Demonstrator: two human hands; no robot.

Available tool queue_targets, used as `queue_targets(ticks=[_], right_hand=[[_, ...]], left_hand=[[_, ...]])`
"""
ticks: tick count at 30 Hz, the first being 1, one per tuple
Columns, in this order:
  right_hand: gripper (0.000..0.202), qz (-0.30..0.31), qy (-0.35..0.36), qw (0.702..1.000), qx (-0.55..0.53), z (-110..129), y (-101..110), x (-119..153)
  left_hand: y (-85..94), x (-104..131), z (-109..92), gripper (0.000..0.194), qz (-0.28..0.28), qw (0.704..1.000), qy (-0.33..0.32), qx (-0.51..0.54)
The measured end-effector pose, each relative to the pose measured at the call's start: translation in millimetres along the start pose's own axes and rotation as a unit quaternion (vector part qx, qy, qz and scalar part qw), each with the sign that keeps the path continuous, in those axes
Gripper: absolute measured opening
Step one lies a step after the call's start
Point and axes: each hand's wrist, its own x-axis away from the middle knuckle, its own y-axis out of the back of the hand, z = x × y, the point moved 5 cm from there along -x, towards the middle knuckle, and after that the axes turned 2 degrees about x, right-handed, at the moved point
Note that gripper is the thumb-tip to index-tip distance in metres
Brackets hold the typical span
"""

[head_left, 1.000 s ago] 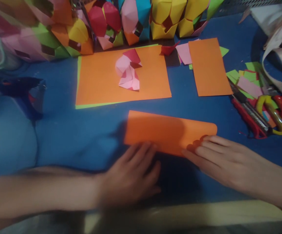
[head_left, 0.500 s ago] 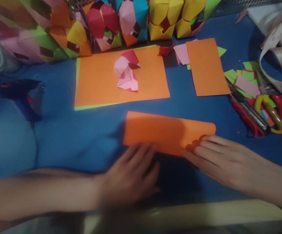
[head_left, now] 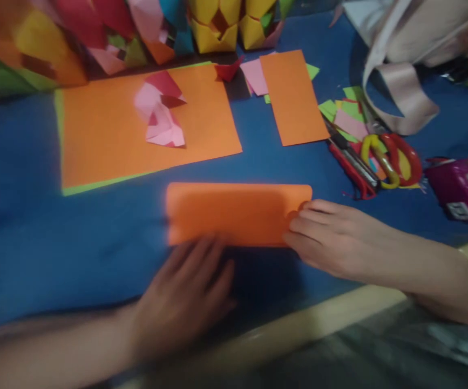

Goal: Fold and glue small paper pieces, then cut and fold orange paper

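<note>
Orange sheet, folded, lies under both hands: left hand flat on its near edge, right hand flat at its right end (nothing gripped). Risk: uneven pressure could skew the crease, since the fold looks only loosely flattened.

Orange folded paper on a blue table; a larger orange sheet edged green carries pink-and-red origami. Scissors have yellow and red handles.
</note>
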Motion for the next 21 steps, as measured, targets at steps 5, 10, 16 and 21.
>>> queue_targets(ticks=[5, 10, 16, 21], right_hand=[[0.016, 0.087, 0.012, 0.996, 0.028, -3.5, -1.1, 1.4], [0.024, 0.094, 0.013, 0.995, 0.034, -5.1, 7.2, 0.3], [0.032, 0.076, -0.134, 0.986, -0.059, -42.1, 22.4, 18.7], [0.029, 0.127, -0.245, 0.938, -0.211, -71.5, 15.4, 24.3]], left_hand=[[-2.7, 0.4, 2.8, 0.029, -0.028, 1.000, -0.003, 0.003], [-2.3, -0.2, 4.8, 0.030, -0.022, 0.999, -0.042, -0.014], [-2.1, 0.5, 6.9, 0.031, -0.026, 0.997, -0.072, -0.021], [-2.3, -0.9, 7.4, 0.030, -0.029, 0.995, -0.094, -0.026]])
